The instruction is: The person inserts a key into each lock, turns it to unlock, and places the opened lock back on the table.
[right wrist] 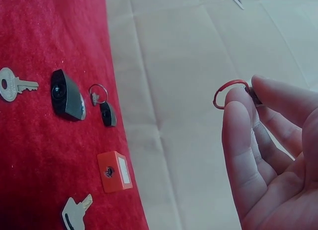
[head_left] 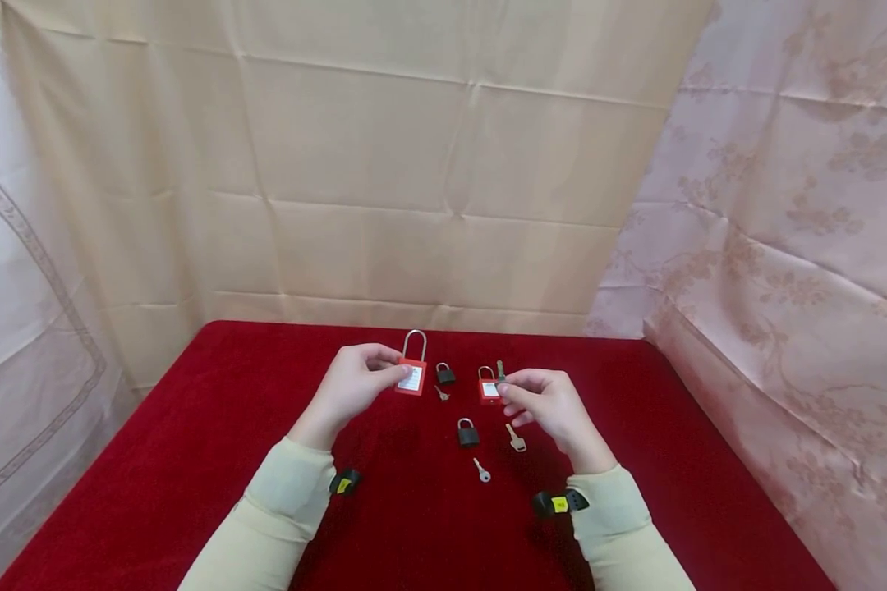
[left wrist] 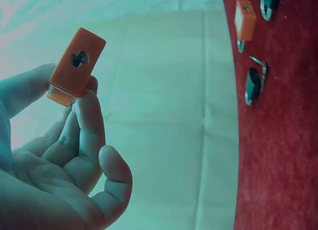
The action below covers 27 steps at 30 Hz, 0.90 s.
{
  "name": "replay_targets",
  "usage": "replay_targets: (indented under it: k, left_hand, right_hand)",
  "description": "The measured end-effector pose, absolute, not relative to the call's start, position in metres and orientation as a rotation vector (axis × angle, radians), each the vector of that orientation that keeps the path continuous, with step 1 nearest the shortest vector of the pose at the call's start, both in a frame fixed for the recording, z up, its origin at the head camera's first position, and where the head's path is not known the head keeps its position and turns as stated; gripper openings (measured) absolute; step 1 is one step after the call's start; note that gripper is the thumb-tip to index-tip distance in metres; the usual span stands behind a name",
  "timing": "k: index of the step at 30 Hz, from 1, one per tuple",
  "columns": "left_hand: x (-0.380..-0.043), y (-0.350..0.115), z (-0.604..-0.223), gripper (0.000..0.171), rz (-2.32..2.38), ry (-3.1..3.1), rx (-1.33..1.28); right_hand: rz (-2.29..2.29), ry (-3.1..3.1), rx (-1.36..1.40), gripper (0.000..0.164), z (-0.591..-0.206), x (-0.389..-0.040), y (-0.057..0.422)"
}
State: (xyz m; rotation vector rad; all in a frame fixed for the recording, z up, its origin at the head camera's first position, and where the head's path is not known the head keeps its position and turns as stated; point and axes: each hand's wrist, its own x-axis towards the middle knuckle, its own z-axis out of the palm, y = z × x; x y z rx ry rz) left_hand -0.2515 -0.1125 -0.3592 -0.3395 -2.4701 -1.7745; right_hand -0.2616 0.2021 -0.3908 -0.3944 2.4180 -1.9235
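My left hand point(head_left: 351, 386) pinches a red padlock point(head_left: 411, 379) with a white label between thumb and fingers, its long silver shackle pointing up. In the left wrist view, the keyhole in the underside of that padlock point(left wrist: 89, 46) faces the camera. My right hand point(head_left: 554, 406) holds a key point(head_left: 500, 368) upright between thumb and fingertips. A red ring point(right wrist: 215, 99) hangs from the key in the right wrist view, where the fingers hide most of the key. Behind these fingers in the head view, a second red padlock point(head_left: 490, 390) lies on the table.
Between the hands, on the red cloth-covered table point(head_left: 406, 525), lie a small black padlock point(head_left: 446, 375), a small key point(head_left: 442, 394) and a larger black padlock point(head_left: 468, 434). Two more keys lie nearer, a broad-headed key point(head_left: 517, 442) and a round-headed key point(head_left: 484, 474). Curtains surround the table.
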Motion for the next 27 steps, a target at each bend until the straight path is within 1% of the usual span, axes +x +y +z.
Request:
replay_targets:
  k: [9,18,27]
  left_hand:
    - [-0.241,-0.121,-0.353,0.025,-1.822,-2.394,-0.318]
    - [-0.241,-0.126,-0.357,0.028,-1.832,-2.427,-0.282]
    - [-0.243,-0.123,-0.355,0.029,-1.865,-2.425,-0.291]
  right_hand:
    - [-1.960,2.400,-0.411,0.021,-0.387,-0.262,0.202]
    - [-1.952,2.382,-0.388,0.022,-0.393,-0.259,0.202]
    - [-1.981,2.301,-0.439,0.025,-0.390,-0.261,0.198]
